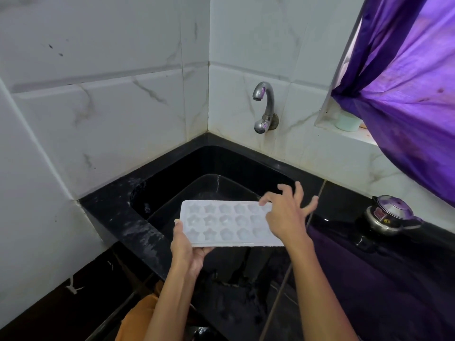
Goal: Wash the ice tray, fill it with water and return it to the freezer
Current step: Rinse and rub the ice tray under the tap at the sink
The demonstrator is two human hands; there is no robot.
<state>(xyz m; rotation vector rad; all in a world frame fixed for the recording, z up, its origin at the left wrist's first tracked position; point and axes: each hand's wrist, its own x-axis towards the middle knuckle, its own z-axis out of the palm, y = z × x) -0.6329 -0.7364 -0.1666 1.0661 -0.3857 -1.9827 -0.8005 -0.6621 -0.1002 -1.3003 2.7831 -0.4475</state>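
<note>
Two bare forearms reach up from the bottom of the frame toward a white ice tray (226, 223) held level at the centre, over the near edge of a black sink (216, 168). Low and just left of centre, the left hand (188, 249) grips the tray's left end, thumb on the top rim and fingers curled beneath. At centre right, the right hand (286, 217) lies over the tray's right end with its fingers spread wide, one fingertip touching the top surface near the far rim; it grasps nothing. Star-shaped and rounded moulds show in three rows across the tray.

Above the sink, in the upper middle of the frame, a chrome tap (264, 107) juts from the white marbled tile wall (110, 119), with no water running. A purple curtain (406, 82) fills the upper right, partly covering a pale green tub (347, 121) on a ledge. At the right edge, a pressure cooker (391, 215) sits on the black counter (344, 205).
</note>
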